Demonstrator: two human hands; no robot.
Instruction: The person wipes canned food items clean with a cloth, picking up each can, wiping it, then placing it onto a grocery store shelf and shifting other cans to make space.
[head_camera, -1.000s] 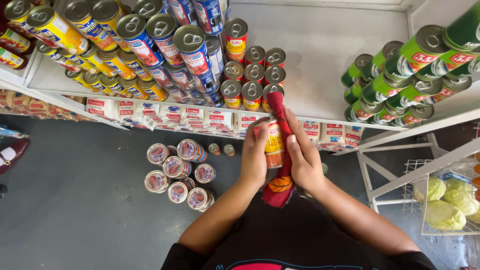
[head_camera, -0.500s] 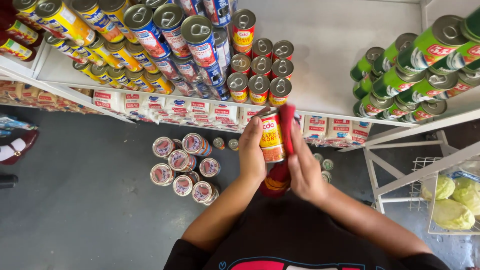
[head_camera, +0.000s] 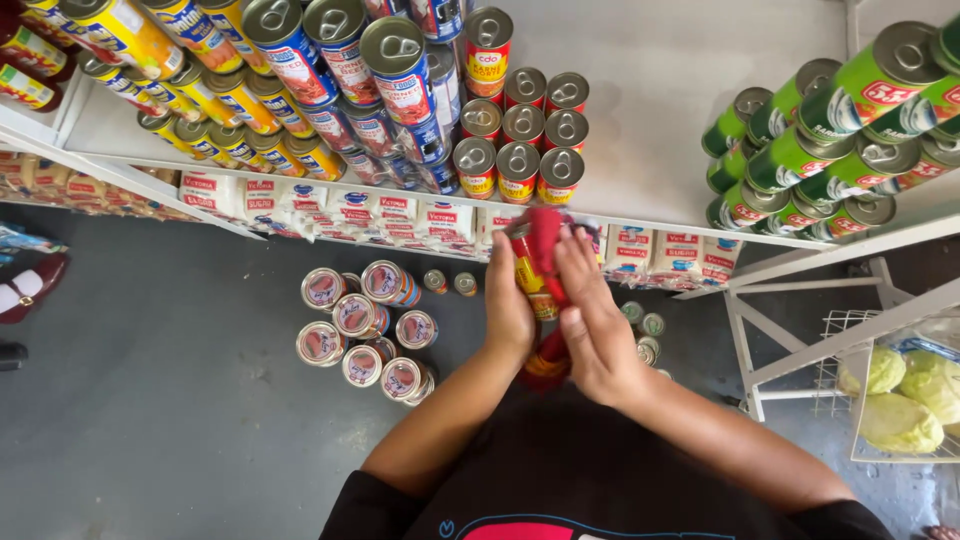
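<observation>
My left hand (head_camera: 507, 305) grips a small red-and-yellow can (head_camera: 528, 275) just below the front edge of the white shelf (head_camera: 650, 110). My right hand (head_camera: 592, 320) presses a red cloth (head_camera: 545, 240) against the can, and the cloth hangs down below my hands. Right above, on the shelf, stand stacked small red cans (head_camera: 520, 140) with pull-tab lids.
Blue and yellow cans (head_camera: 300, 60) fill the shelf's left part, green cans (head_camera: 830, 130) its right. White packets (head_camera: 400, 215) line a lower shelf. Several cans (head_camera: 360, 325) stand on the grey floor. A wire basket holds cabbages (head_camera: 900, 400) at right. A person's shoe (head_camera: 25, 290) shows at left.
My hands with the can and cloth have shifted slightly, the right hand rubbing the cloth over the can. The view moved a little closer to the shelf.
</observation>
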